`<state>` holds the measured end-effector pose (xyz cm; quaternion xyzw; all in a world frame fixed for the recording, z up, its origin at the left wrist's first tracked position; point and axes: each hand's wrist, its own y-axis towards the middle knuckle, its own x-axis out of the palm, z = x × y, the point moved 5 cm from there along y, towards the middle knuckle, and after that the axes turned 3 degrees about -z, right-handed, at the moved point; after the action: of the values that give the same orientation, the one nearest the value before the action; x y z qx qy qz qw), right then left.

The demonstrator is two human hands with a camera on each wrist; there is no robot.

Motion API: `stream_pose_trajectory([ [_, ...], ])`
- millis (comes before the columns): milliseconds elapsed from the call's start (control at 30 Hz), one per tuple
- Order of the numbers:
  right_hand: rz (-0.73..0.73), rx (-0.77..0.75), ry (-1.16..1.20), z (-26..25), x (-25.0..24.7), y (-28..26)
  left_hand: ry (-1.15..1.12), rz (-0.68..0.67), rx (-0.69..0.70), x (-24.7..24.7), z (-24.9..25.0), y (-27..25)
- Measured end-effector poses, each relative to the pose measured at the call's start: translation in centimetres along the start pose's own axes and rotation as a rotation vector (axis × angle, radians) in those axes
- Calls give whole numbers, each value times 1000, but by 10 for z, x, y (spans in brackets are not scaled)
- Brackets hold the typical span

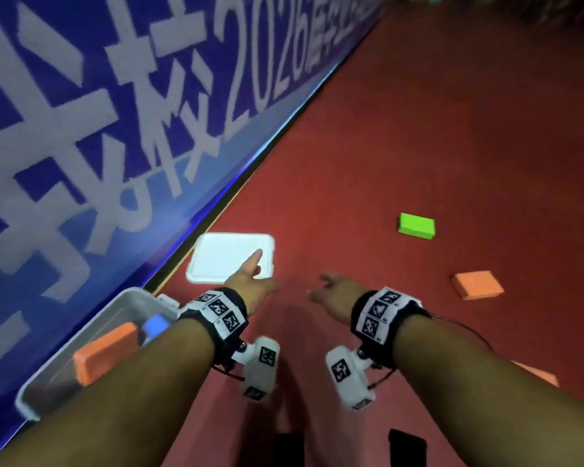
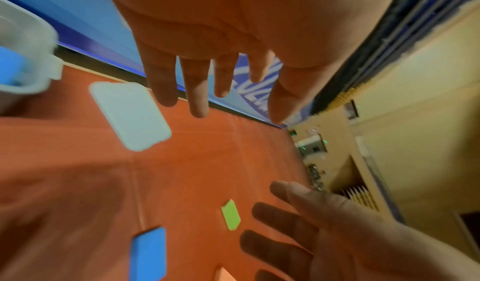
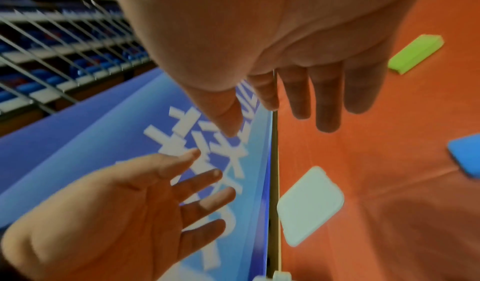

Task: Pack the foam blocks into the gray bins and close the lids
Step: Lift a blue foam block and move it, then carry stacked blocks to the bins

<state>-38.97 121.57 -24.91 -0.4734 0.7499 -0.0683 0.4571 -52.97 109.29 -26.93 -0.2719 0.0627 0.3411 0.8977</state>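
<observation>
Both my left hand (image 1: 250, 284) and right hand (image 1: 338, 291) reach toward the bin lid (image 1: 230, 257), fingers (image 2: 197, 92) spread, holding nothing.

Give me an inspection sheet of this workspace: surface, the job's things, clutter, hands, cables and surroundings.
Surface: red floor, bare in the middle.
Job's things: gray bin open by the banner, holding an orange block and a blue block; lid flat on the floor beyond it; green block, another orange block and a loose blue block on the floor.
Clutter: nothing seen.
Hands: left hand open, reaching toward the lid; right hand open, empty.
Cables: thin wire from the right wrist band.
Surroundings: blue banner with white characters along the left; railings behind it.
</observation>
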Motion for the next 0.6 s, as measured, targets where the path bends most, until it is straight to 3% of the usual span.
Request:
stream_pose_trajectory([
  [233,354,233,80,233,-202,-103,105,-353,267,304,142,-38],
  [400,478,397,145,362,-287,-173,217,-546,357,465,202,-67],
  [600,561,594,289,497,-332,-213,283,-752,376,624,234,-74],
])
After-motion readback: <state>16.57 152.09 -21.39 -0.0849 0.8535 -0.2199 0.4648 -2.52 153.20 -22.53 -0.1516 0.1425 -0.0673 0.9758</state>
